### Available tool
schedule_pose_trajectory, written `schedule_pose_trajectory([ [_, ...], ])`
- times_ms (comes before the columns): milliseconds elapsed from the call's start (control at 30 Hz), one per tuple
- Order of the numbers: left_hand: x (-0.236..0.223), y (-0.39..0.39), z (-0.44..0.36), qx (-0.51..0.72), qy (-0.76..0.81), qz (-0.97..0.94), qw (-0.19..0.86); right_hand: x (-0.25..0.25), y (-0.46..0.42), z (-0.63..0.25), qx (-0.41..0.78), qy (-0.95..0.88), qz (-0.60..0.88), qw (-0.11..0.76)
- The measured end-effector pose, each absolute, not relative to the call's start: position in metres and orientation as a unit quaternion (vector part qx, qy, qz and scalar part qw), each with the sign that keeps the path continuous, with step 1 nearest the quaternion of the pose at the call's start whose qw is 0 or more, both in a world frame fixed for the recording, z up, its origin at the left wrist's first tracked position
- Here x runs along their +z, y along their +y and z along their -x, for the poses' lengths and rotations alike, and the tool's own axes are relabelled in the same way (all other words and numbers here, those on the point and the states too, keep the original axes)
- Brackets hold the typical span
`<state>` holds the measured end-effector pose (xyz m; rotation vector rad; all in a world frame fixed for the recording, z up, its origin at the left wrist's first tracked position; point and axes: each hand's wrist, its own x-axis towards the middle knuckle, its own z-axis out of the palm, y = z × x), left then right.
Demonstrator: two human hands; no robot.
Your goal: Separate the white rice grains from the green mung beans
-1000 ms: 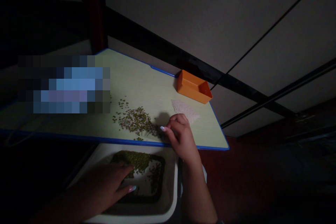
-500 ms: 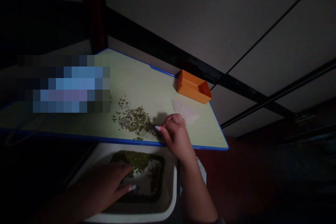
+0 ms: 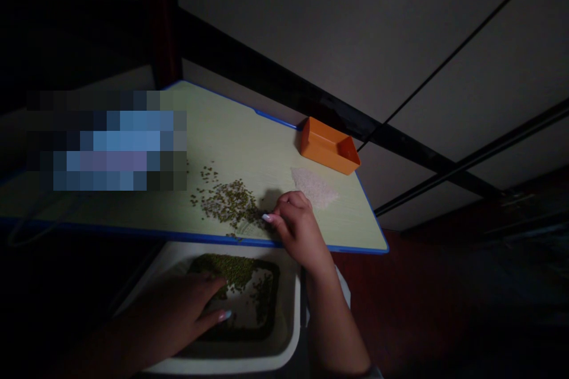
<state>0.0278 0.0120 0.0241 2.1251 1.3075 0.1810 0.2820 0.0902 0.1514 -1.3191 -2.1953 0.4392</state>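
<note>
My right hand (image 3: 296, 219) is over the pale tabletop, its fingers curled and the thumb pressed in beside a scatter of green beans (image 3: 229, 201). What those fingers hold, if anything, is hidden. Next to the beans, by the thumb, a faint see-through patterned patch shows. Beyond the right hand lies a small heap of white grains (image 3: 315, 186), like rice. My left hand (image 3: 200, 302) reaches into a white basin (image 3: 284, 346), thumb spread from the fingers. Its fingertips are at a pile of green beans (image 3: 233, 269) in the basin and partly out of sight.
An orange open box (image 3: 329, 151) stands near the far right corner of the blue-edged table (image 3: 231, 118). A blurred-out bluish item (image 3: 124, 145) is on the left. Pale panels (image 3: 355, 29) rise behind the table. The basin sits below its front edge.
A few beans near the table's front edge have shifted or gone, and the patterned patch by my right thumb shows more clearly. Both hands stay nearly in place.
</note>
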Motion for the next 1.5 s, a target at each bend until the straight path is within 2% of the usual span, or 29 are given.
schedule_pose_trajectory([
  [400, 0.023, 0.012, -0.029, 0.071, 0.499, -0.806, 0.31, 0.155, 0.094, -0.276, 0.127, -0.823, 0.494, 0.25],
  [767, 0.035, 0.011, -0.033, 0.039, 0.499, -0.812, 0.299, 0.151, 0.085, -0.283, 0.143, -0.819, 0.481, 0.278],
  [1000, 0.026, 0.011, -0.029, 0.077, 0.496, -0.805, 0.315, 0.152, 0.088, -0.278, 0.124, -0.818, 0.493, 0.268],
  [1500, 0.034, 0.012, -0.034, 0.03, 0.5, -0.805, 0.319, 0.152, 0.086, -0.278, 0.143, -0.824, 0.472, 0.279],
])
